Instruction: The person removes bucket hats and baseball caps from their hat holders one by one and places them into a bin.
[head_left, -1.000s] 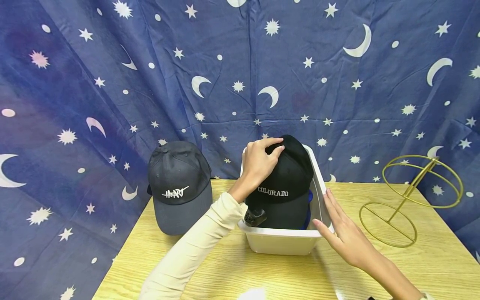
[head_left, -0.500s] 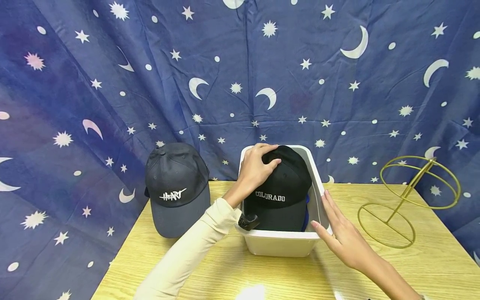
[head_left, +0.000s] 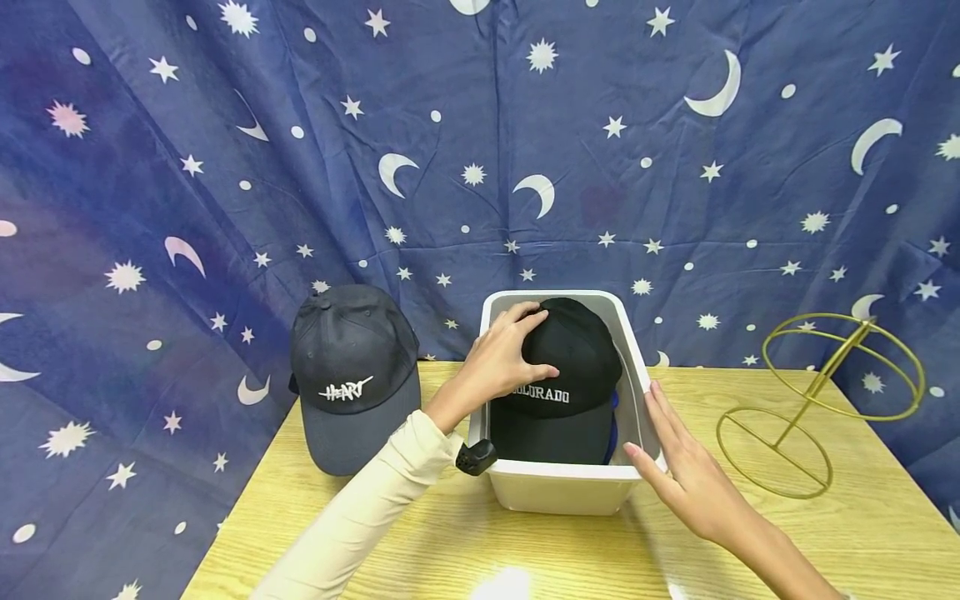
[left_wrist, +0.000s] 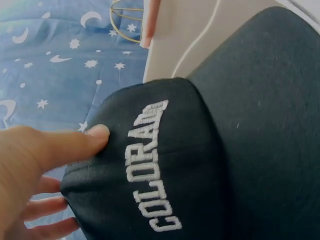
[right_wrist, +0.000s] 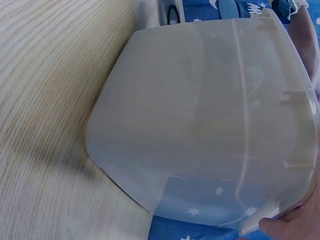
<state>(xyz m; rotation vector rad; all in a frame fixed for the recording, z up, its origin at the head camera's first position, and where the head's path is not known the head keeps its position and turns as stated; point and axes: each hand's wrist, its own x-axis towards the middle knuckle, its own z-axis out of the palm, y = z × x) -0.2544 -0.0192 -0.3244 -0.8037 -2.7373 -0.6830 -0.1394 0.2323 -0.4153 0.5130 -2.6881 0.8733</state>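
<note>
A black cap (head_left: 572, 354) with white COLORADO lettering sits in a white plastic bin (head_left: 566, 483), brim toward the front. My left hand (head_left: 498, 354) lies over the left side of its crown, thumb and fingers spread. In the left wrist view the thumb (left_wrist: 75, 145) touches the front panel beside the lettering, while the other fingertips reach the crown's edge. My right hand (head_left: 693, 475) rests along the bin's right rim, its fingers straight and its thumb near the front corner. Something blue (head_left: 612, 425) shows beneath the cap's right side.
Left of the bin stands a dark navy cap (head_left: 356, 375) with white HEART lettering. A gold wire stand (head_left: 802, 417) of joined rings is at the right on the wooden table (head_left: 420, 550). A blue star-and-moon cloth (head_left: 465, 125) hangs behind.
The black cap has gone lower into the bin. My left hand has come down with it and slid leftward, its thumb and fingers spreading wider. My right hand keeps its place at the rim.
</note>
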